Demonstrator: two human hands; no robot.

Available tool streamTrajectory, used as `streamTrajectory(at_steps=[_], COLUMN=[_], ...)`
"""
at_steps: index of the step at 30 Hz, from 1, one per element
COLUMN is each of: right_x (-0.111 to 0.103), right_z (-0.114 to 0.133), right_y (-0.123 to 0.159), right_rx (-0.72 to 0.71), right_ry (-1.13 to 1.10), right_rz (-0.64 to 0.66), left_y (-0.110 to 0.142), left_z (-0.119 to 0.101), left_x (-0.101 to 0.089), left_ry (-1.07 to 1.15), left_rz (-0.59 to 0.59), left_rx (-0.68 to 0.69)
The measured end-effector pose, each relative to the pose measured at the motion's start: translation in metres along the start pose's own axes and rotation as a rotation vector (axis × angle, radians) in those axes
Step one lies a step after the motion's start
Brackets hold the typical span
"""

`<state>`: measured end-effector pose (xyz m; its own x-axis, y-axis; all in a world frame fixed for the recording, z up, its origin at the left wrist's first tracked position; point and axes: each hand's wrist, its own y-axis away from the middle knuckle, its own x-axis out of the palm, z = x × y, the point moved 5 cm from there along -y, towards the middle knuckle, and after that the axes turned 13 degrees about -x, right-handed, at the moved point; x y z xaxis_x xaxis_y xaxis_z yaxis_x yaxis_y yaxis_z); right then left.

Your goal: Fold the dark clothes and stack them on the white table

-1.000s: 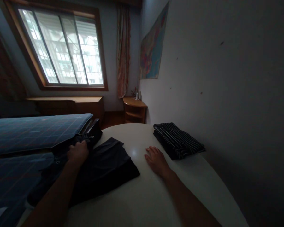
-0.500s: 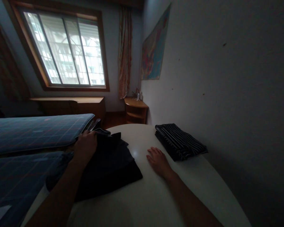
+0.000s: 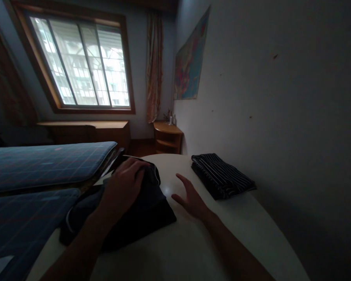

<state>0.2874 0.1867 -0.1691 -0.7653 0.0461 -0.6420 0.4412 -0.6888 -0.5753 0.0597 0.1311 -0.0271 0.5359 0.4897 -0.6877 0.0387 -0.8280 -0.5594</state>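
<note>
A dark garment point(image 3: 148, 216) with thin white piping lies partly folded on the white round table point(image 3: 169, 253). My left hand point(image 3: 124, 183) is closed on its far part, lifting a fold of cloth, with the fingertips partly hidden in the fabric. To the right, my right hand point(image 3: 191, 201) hovers at the tabletop, thumb and fingers apart, holding nothing. Beyond that hand lies a folded black-and-white striped cloth point(image 3: 224, 175), neatly stacked near the table's right edge; the hand does not touch it.
Two blue checked mattresses point(image 3: 52, 162) are at the left, close to the table. A wall point(image 3: 269, 148) rises along the right side. Farther back are a wooden desk point(image 3: 111, 124), a corner shelf point(image 3: 168, 128) and a window point(image 3: 82, 62).
My left hand has moved right, carrying the garment's far-left part over toward the middle. My right hand has turned from palm-down to thumb-up, with its fingers spread apart.
</note>
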Motion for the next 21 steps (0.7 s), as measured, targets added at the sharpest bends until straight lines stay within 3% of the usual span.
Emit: streamTrajectory(at_steps=[6,9,12,15,18,21], right_x=[0.013,0.011,-0.011,-0.041,-0.073,-0.107], right_z=[0.058,0.062,0.062,0.061,0.061,0.058], right_y=[-0.015,-0.021,-0.028,-0.032,-0.033,-0.027], right_rx=[-0.080,0.044,0.128,0.209,0.254,0.251], right_ry=[-0.473,-0.546,-0.562,-0.637,-0.710,-0.658], right_rz=[0.026,-0.044,-0.205,-0.394,-0.587,-0.785], left_y=[0.026,0.024,0.008,-0.007,-0.012,-0.008], left_z=[-0.028,-0.024,0.002,0.039,0.082,0.111], left_x=[0.045,0.048,0.043,0.046,0.063,0.079], left_ry=[0.223,0.283,0.235,0.031,-0.226,-0.274], left_rz=[0.493,0.557,0.401,0.273,0.349,0.507], left_rx=[0.129,0.064,-0.103,-0.197,-0.292,-0.304])
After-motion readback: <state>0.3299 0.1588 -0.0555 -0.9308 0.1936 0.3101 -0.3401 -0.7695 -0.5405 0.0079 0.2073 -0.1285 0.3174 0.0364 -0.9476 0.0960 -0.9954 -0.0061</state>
